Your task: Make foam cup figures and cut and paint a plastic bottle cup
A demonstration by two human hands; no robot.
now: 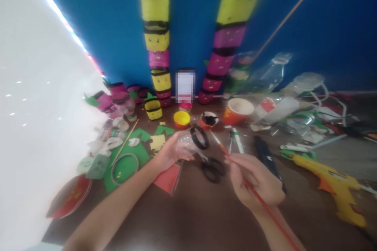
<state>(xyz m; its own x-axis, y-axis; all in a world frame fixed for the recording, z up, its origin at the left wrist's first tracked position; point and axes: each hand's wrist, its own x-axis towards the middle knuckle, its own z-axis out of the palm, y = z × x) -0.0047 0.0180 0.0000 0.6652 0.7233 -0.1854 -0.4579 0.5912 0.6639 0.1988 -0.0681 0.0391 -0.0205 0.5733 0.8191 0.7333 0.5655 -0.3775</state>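
Observation:
My left hand (pixel 168 153) is wrapped round a clear plastic bottle piece (pixel 186 144), tilted so that its black-coated rim (pixel 199 138) faces right. In my right hand (pixel 255 180) is a red-handled paintbrush (pixel 250 189), its bristles pointing forward, close to a small cup of black paint (pixel 209 120). Whether the bristles touch that cup I cannot tell. Beside it stands a yellow-lined cup (pixel 182 119). Black-handled scissors (pixel 212 170) lie on the table between my hands. A red sheet (pixel 167 179) is beneath my left hand.
Stacks of yellow and pink pots (pixel 159 80) rise against the blue wall (pixel 191 15). A paper cup (pixel 238 110), a marker (pixel 238 141), a yellow glue gun (pixel 332 182) and plastic bottles (pixel 273 72) lie right. Green sheets (pixel 141 157) and a tape ring (pixel 125 168) lie left.

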